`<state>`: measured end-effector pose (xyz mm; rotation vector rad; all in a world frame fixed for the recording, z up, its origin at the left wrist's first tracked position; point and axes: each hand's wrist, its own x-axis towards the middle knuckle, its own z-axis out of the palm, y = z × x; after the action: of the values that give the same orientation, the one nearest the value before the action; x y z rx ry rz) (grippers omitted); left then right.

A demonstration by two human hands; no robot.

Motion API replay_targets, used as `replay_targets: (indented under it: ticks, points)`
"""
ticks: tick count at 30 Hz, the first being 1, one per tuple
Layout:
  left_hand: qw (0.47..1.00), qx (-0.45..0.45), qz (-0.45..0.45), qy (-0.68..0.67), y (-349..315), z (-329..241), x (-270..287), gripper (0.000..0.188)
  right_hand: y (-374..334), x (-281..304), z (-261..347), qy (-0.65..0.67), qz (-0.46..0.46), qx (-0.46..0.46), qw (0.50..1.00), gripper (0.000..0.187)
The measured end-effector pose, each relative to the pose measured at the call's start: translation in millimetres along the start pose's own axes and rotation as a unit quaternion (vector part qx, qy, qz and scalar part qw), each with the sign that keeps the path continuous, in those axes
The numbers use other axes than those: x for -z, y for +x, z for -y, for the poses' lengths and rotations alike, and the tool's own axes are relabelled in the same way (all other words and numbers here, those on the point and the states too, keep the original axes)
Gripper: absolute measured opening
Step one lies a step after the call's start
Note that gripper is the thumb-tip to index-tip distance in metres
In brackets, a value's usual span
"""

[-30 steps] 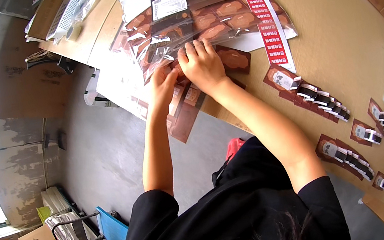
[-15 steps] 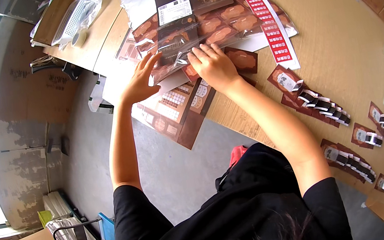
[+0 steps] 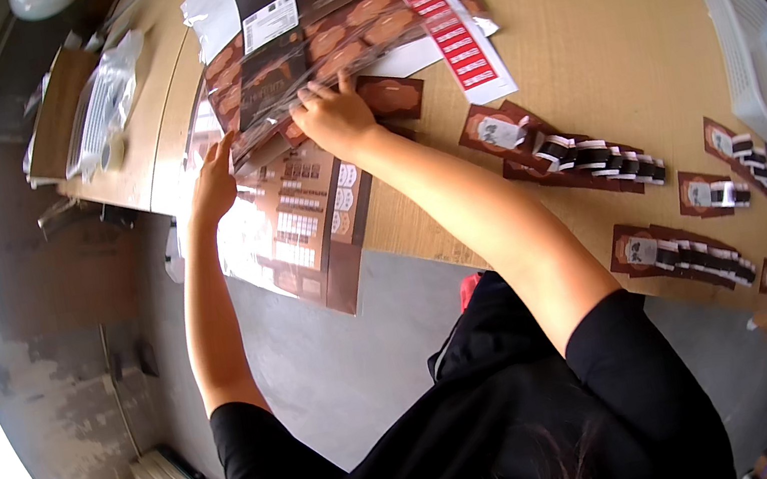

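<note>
A shiny clear plastic bag (image 3: 281, 123) lies over brown printed packaging on the table, its near edge between my hands. On the packaging is a dark flat carton (image 3: 275, 65) with a white label. My right hand (image 3: 339, 123) rests on the bag's near edge, fingers apart and stretched forward. My left hand (image 3: 214, 185) is at the bag's near left corner, fingers extended; its far side is partly hidden. Beneath my hands, a large brown printed sheet (image 3: 300, 223) hangs over the table edge. A small brown card (image 3: 392, 96) lies right of my right hand.
A red-and-white sticker strip (image 3: 444, 26) lies right of the packaging. Fanned rows of brown cards with black-and-white bands (image 3: 583, 155) spread along the table's right side. A white plastic basket (image 3: 760, 65) stands far right. At the upper left is a plastic-wrapped tray (image 3: 103, 109).
The view has swung, shifting the table things left and up. My left hand has come to the bag's near left corner, while my right hand stays at its near edge.
</note>
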<state>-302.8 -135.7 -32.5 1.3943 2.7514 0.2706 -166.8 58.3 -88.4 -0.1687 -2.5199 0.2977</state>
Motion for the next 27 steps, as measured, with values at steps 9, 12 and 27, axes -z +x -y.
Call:
replay_targets:
  ticks: [9, 12, 27]
  points:
    - [0.9, 0.209, -0.117, -0.365, 41.0, 15.9, -41.1, 0.054, 15.8, -12.6, -22.2, -0.068, 0.036, -0.04, 0.996, 0.02]
    - [0.873, 0.227, -0.147, -0.405, 47.3, 18.2, -39.6, 0.051, 15.7, -14.9, -19.0, -0.049, 0.057, -0.045, 0.996, 0.022]
    - [0.748, 0.191, -0.331, -0.542, 54.9, 14.0, -60.4, 0.024, 32.5, 18.4, 16.6, 0.075, 0.187, -0.034, 0.979, 0.052]
